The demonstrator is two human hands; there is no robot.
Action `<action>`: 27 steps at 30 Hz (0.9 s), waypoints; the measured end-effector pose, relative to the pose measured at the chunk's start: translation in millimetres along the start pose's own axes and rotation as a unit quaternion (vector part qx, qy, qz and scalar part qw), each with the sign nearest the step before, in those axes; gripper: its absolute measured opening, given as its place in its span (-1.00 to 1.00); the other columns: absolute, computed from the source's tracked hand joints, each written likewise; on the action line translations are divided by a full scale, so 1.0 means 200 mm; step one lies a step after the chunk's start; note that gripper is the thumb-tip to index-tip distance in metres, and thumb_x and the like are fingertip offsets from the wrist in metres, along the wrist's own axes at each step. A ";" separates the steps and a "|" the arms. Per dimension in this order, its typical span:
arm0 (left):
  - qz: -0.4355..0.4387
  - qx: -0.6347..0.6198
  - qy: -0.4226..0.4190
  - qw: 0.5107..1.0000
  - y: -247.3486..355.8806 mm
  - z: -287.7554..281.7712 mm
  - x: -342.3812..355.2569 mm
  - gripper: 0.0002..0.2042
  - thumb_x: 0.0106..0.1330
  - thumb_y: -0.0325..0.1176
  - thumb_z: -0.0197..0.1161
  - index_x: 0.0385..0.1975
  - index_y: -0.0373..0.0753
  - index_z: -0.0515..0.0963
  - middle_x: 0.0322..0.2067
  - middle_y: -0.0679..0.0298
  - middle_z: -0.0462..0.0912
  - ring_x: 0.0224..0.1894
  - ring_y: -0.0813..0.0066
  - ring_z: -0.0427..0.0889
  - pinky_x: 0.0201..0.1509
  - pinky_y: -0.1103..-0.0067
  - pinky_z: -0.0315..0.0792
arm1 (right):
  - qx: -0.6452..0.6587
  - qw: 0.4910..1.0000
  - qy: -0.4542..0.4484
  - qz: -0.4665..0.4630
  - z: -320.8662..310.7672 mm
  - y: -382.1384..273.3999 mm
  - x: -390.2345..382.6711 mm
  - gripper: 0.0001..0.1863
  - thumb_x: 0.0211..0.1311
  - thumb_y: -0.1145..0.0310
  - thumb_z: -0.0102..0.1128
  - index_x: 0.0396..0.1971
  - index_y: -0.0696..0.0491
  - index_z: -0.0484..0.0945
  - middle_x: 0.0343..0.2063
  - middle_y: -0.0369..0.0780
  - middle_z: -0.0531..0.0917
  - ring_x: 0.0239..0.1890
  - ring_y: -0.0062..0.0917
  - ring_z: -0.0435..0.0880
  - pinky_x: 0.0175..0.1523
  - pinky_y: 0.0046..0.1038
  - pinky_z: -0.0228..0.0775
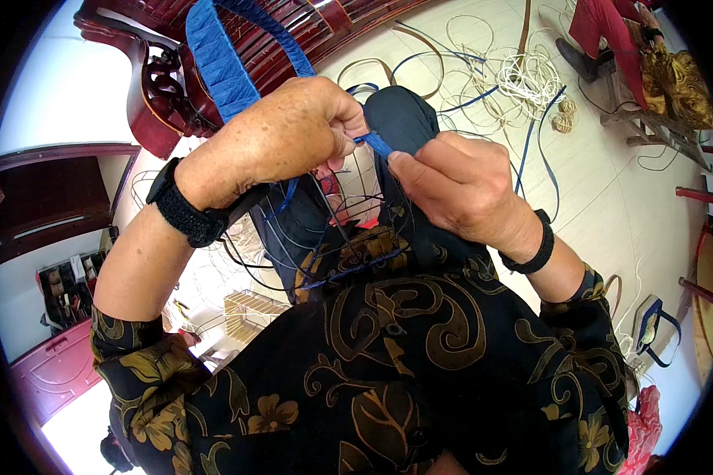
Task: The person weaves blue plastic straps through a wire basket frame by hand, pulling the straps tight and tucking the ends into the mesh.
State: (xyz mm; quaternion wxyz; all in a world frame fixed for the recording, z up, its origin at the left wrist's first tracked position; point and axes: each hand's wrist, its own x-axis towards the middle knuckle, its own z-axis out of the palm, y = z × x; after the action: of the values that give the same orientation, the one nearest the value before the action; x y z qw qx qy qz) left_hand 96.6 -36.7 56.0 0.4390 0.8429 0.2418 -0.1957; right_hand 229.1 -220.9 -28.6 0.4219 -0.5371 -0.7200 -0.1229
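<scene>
Blue strip (379, 146), pinched, between left fingers (348, 119) and right fingers (444, 158)

Pale tiled floor strewn with cords and strips

Most of what lies about is carried by the pale tiled floor (610, 210). Between one and two o'clock, a loose tangle of white cord (532, 83) is spread across it, with stray loops flung wide. Beside the tangle, at two o'clock, a small bundle of tan twine (563, 119) is seen. Blue strips (528, 144) are scattered between one and three o'clock. At eight o'clock, a tan slatted piece (253, 317) is partly hidden.
</scene>
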 end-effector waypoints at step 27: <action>0.039 0.015 -0.035 0.998 -0.01 -0.05 0.01 -0.84 0.38 -0.53 0.21 -0.13 -0.42 0.64 -0.45 0.35 0.66 -0.38 0.62 0.61 -0.21 0.62 0.49 | -0.053 0.997 -0.036 0.053 0.02 -0.12 -0.02 -0.81 -0.12 0.43 0.30 -0.40 0.06 0.62 -0.55 -0.31 0.41 -0.55 -0.53 0.51 -0.57 -0.47 0.36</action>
State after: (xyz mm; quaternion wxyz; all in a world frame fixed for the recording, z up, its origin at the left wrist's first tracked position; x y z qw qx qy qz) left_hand 98.9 -27.0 58.9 0.4416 0.8510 0.1898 -0.2114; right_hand 206.9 -230.4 -26.1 0.3725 -0.5999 -0.6981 -0.1186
